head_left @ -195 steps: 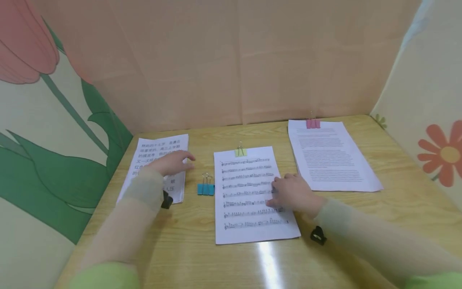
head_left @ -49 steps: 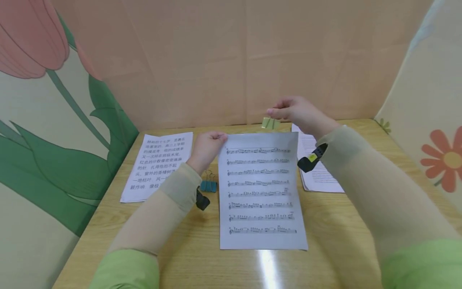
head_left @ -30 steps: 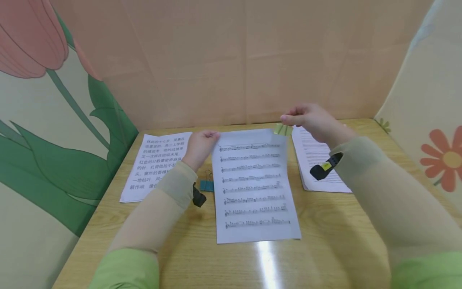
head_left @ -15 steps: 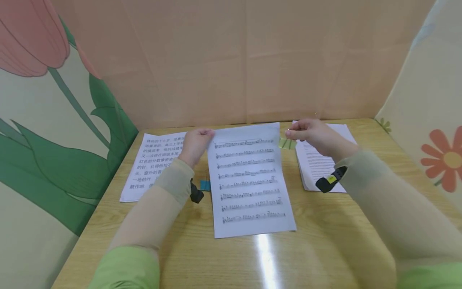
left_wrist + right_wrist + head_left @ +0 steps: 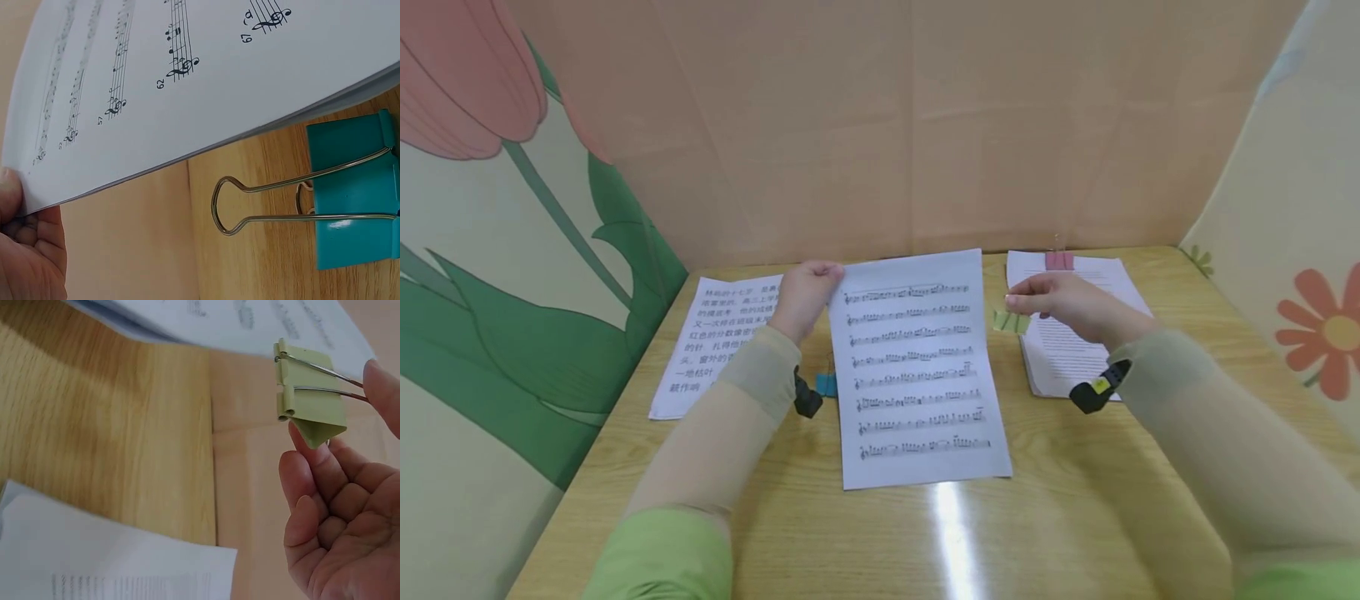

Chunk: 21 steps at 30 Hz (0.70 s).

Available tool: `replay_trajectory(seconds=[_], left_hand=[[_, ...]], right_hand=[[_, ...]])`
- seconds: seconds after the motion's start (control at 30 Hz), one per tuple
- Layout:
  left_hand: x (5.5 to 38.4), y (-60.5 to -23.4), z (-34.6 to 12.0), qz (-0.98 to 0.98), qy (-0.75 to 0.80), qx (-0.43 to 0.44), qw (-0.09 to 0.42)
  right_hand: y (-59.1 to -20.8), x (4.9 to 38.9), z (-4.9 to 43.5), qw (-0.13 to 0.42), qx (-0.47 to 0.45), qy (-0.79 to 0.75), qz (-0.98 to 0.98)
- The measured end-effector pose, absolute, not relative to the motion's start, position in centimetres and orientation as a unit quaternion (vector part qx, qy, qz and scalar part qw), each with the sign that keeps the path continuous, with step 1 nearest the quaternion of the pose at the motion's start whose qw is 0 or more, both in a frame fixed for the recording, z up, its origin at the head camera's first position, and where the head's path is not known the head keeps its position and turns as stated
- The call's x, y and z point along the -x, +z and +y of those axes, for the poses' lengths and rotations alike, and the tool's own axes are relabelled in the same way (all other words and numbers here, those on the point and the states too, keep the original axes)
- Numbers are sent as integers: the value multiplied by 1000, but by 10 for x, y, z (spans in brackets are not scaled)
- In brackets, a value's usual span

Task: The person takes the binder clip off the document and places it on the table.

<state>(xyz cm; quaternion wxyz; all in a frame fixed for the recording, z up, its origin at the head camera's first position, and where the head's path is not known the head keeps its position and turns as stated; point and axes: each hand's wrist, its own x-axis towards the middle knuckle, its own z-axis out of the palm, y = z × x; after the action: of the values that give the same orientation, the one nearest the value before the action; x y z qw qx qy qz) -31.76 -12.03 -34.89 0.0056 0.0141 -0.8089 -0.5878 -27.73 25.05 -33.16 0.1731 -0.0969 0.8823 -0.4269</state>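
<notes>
My left hand [image 5: 807, 298] pinches the upper left corner of a stack of sheet music [image 5: 917, 375], its top edge raised off the table. In the left wrist view the thumb [image 5: 9, 194] lies over that corner. My right hand [image 5: 1071, 307] holds a yellow-green binder clip [image 5: 1011, 321] by its wire handles, apart from the sheet music on its right side. The right wrist view shows the clip [image 5: 312, 387] between thumb and fingers. A teal binder clip [image 5: 826, 384] stands on the table just left of the music, partly hidden by it in the head view.
At the left lies a stack of pages with large printed characters [image 5: 700, 350], partly behind my left arm. Another printed stack [image 5: 1060, 354], topped by a pink binder clip [image 5: 1059, 261], lies at the right. A peach curtain [image 5: 910, 125] borders the wooden table's [image 5: 820, 533] back edge.
The yellow-green clip, earlier on the music's top edge, came off in my right hand and has moved right and down. My left hand lifted the music's top and shifted it slightly left.
</notes>
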Motion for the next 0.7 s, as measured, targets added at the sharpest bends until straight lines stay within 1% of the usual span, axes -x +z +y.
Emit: replay_trajectory(seconds=[0.3, 0.53, 0.7], left_hand=[[322, -350, -118, -808, -589, -14, 8], [330, -354, -114, -811, -584, -13, 16], [336, -357, -110, -812, -583, -19, 7]], right_hand=[[-367, 276, 262, 229, 78, -389, 889], [-386, 276, 260, 251, 80, -359, 895], [-390, 276, 257, 257, 85, -342, 900]])
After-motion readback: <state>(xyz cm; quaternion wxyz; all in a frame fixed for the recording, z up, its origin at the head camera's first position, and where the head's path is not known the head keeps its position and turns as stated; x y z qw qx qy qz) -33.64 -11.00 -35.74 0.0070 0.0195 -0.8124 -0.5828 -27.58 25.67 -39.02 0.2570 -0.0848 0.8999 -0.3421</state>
